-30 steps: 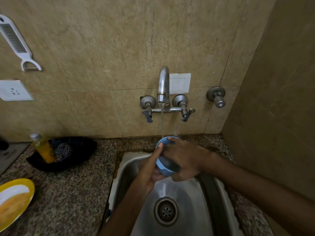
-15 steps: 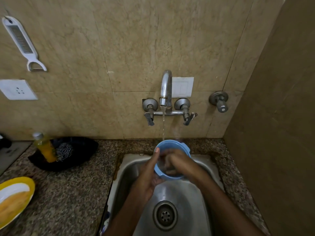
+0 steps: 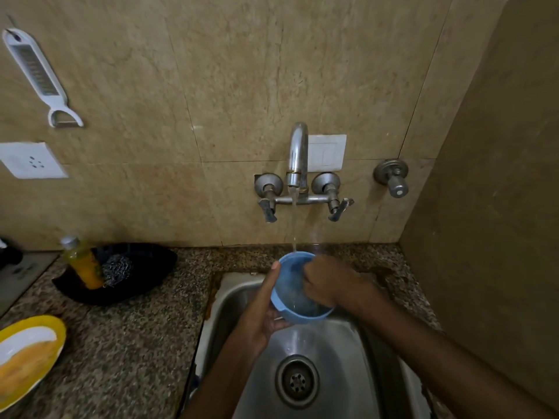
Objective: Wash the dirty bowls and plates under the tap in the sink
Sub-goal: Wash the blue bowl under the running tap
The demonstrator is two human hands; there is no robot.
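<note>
A small blue bowl (image 3: 292,293) is tilted under the running tap (image 3: 298,152), above the steel sink (image 3: 329,349). A thin stream of water (image 3: 293,225) falls onto its far rim. My left hand (image 3: 264,313) cups the bowl from below and from the left, with the thumb lying up along the rim. My right hand (image 3: 331,282) reaches over the bowl's right rim, and its fingers curl down inside. A yellow and white plate (image 3: 27,355) smeared with orange lies on the counter at the far left.
A black dish (image 3: 136,288) on the granite counter holds an orange bottle (image 3: 83,264) and a steel scrubber (image 3: 116,269). The drain (image 3: 297,381) sits in the sink's middle. A side wall (image 3: 490,237) closes off the right. A white peeler (image 3: 36,71) hangs on the tiles.
The bowl has turned so its opening faces up and left. My right hand has shifted from the bowl's middle to its right rim. The left hand keeps its hold.
</note>
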